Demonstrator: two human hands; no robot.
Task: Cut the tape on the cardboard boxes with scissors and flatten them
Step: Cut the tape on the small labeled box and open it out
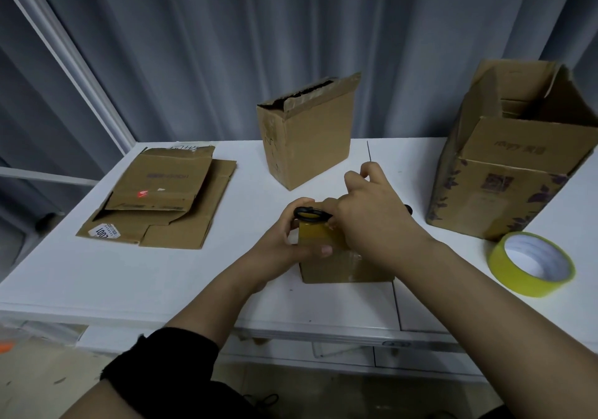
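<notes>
A small cardboard box (333, 268) stands near the table's front edge, with a strip of yellowish tape (315, 236) running over its near face. My left hand (284, 240) grips the box's left side, thumb pressed on the front. Black scissors (310, 214) lie across the box top, and one handle loop shows by my left fingers. My right hand (372, 218) curls over the top of the box and the scissors and hides the blades.
The white table (194, 276) carries flattened cardboard boxes (161, 198) at the left, a standing torn-top box (307, 140) at the back centre, a large open box (511, 166) at the right, and a yellow tape roll (530, 263) in front of it. Grey curtains hang behind.
</notes>
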